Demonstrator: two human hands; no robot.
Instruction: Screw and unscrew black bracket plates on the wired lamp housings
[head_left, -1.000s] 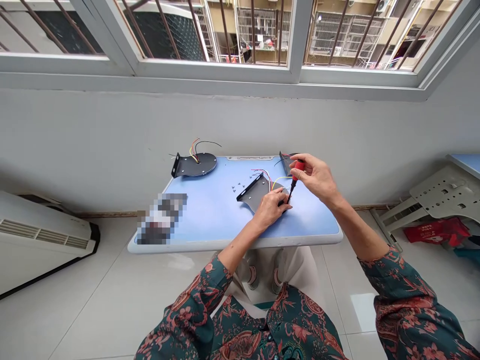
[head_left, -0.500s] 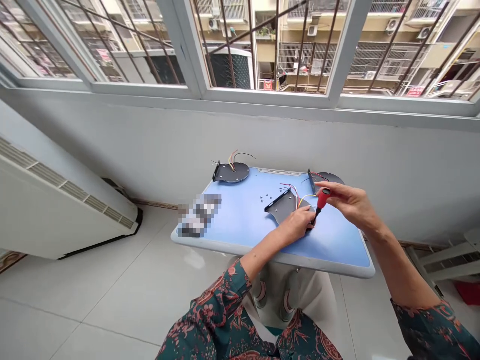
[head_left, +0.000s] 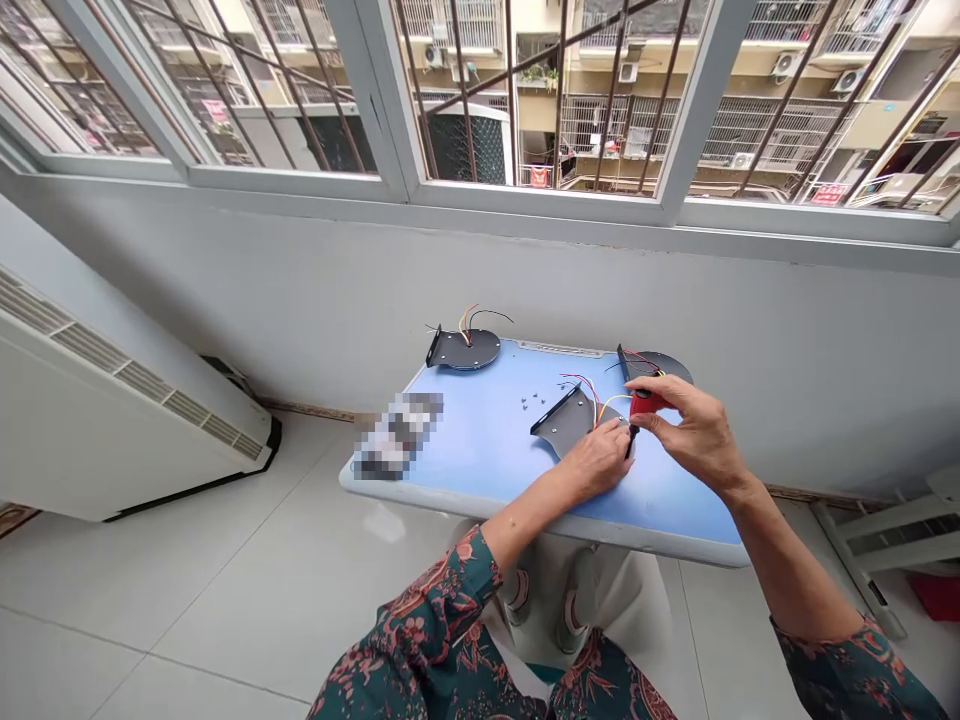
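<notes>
A red-handled screwdriver [head_left: 643, 404] stands nearly upright, with my right hand [head_left: 694, 428] closed around its handle. Its dark shaft points down at the right edge of a black metal plate [head_left: 564, 424] with a rounded end and an upturned flange. My left hand [head_left: 596, 464] grips that rounded end near the tip, its fingers covering part of the plate and hiding whatever the tip meets. Red, white, yellow and black wires [head_left: 596, 388] rise from the plate. Several small screws [head_left: 535, 402] lie on the blue tabletop [head_left: 480, 440], left of the plate.
A similar black plate with wires [head_left: 466, 349] rests at the table's back left corner, another [head_left: 660, 364] at the back right. A blurred-out patch [head_left: 397, 435] covers something at the left. Beyond the table stands a wall [head_left: 337, 290] below barred windows. A white cabinet-like unit [head_left: 127, 400] is at left.
My right hand has shifted its fingers on the screwdriver handle, now wrapping it more from the side. My left hand keeps its hold on the plate. The view has tilted slightly.
</notes>
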